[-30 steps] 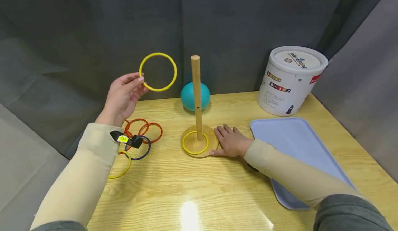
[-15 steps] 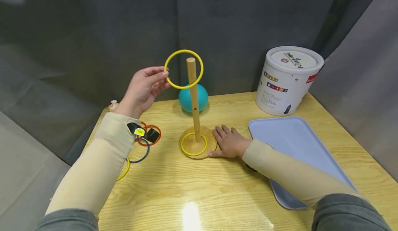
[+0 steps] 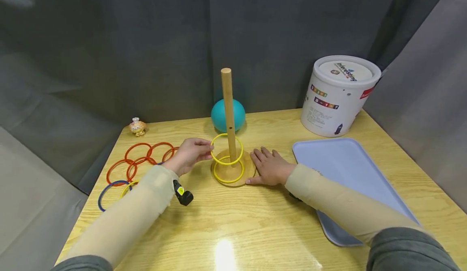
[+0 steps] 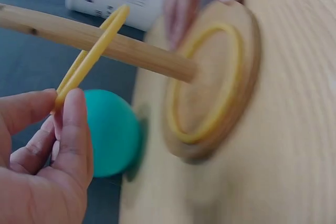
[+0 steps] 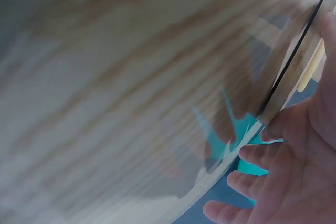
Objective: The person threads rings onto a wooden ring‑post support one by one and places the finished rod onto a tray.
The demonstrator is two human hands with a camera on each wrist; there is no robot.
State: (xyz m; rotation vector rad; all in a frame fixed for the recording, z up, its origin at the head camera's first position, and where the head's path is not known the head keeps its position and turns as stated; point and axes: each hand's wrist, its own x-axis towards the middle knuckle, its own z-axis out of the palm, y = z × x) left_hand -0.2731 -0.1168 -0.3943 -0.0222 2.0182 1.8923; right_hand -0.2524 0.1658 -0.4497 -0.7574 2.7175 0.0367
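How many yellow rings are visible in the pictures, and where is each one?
3. One yellow ring lies flat on the wooden base; a second yellow ring is around the peg, pinched by the left hand; a third lies partly hidden among the loose rings. Others may be hidden.

The right hand fills the lower right corner, seen close up, its fingers lying straight side by side and pointing left. Above them the edge of the round pale wooden base slants up towards the top right corner, with a sliver of thin yellow plastic ring showing on it. Blurred light wood-grain tabletop covers most of the view. Patches of teal show between the fingers and the base; what they belong to cannot be told.
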